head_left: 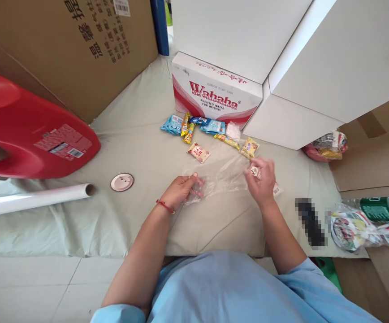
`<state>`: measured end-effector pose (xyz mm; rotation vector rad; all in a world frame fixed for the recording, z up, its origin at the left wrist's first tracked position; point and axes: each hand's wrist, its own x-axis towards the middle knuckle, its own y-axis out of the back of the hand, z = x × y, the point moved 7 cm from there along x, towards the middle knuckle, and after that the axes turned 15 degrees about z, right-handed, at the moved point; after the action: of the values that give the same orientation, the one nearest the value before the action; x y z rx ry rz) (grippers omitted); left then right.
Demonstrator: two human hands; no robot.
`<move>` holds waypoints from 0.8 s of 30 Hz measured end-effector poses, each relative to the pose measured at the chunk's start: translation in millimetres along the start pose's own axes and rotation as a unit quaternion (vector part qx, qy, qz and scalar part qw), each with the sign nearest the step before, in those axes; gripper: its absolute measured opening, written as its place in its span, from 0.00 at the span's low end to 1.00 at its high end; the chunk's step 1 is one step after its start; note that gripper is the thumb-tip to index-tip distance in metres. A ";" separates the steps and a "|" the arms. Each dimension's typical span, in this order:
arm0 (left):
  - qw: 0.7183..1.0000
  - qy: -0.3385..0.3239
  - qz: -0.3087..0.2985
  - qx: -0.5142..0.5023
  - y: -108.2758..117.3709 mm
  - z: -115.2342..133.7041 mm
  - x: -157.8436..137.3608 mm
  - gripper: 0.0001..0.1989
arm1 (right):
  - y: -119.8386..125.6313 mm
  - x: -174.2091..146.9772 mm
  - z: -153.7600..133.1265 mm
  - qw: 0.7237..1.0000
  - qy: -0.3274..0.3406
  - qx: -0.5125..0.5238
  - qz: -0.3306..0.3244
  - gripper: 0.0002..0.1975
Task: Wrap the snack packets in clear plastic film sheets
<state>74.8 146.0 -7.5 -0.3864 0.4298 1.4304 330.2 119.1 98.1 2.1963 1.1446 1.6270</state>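
A clear plastic bag (219, 177) lies stretched between my two hands over the cloth. My left hand (181, 187), with a red cord at the wrist, pinches the bag's left end. The fingers of my right hand (261, 179) are curled at the bag's right end, slightly blurred. Partly hidden behind the right hand is a small packet with a brown print (255, 171). Beyond the bag lie a cream snack packet with red lettering (199, 152), a yellow packet (249, 147), a thin yellow stick packet (227, 141) and several blue packets (172, 124).
Behind the snacks stands a Wahaha carton (214, 96) against white boxes (315, 63). On the left are a red jug (29, 125), a white tube (36, 199) and a round badge (122, 182). At right lie a green-labelled bottle (379, 209) and a bagged item (349, 231).
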 end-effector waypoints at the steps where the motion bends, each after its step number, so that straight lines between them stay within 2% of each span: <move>1: 1.000 0.007 0.001 -0.002 -0.3 -0.5 0.0 0.34 | -5.7 -9.3 -16.1 0.997 0.047 0.034 -0.054 0.22; 3: 1.000 0.019 0.002 -0.006 -0.8 -1.3 -0.4 0.35 | -22.4 -34.9 -39.4 0.976 0.115 0.080 -0.167 0.24; 5: 1.000 0.028 0.004 -0.011 -0.6 -1.8 -0.4 0.36 | -39.1 -58.3 -45.7 0.960 0.120 0.086 -0.238 0.21; 6: 0.999 0.029 0.008 -0.014 -0.1 -1.8 -0.2 0.36 | -44.9 -66.3 -44.7 0.958 0.107 0.084 -0.251 0.17; 9: 0.999 0.019 0.038 -0.030 4.4 0.1 2.5 0.36 | -45.9 -76.3 -39.3 0.970 0.062 0.086 -0.219 0.12; 14: 0.993 -0.024 0.113 -0.021 17.3 1.9 9.2 0.32 | -12.6 -84.1 -36.4 0.985 0.044 0.103 -0.129 0.11; 18: 0.987 -0.046 0.150 0.021 26.1 0.3 12.9 0.25 | 6.2 -104.6 -24.4 0.987 0.001 0.071 -0.145 0.14; 24: 0.976 -0.047 0.210 -0.009 37.8 1.9 16.2 0.21 | 20.9 -123.7 -22.1 0.985 -0.012 0.068 -0.155 0.14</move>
<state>38.8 164.8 -14.0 -0.2478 0.4389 1.8573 307.5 16.1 26.8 1.9814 1.5418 1.4255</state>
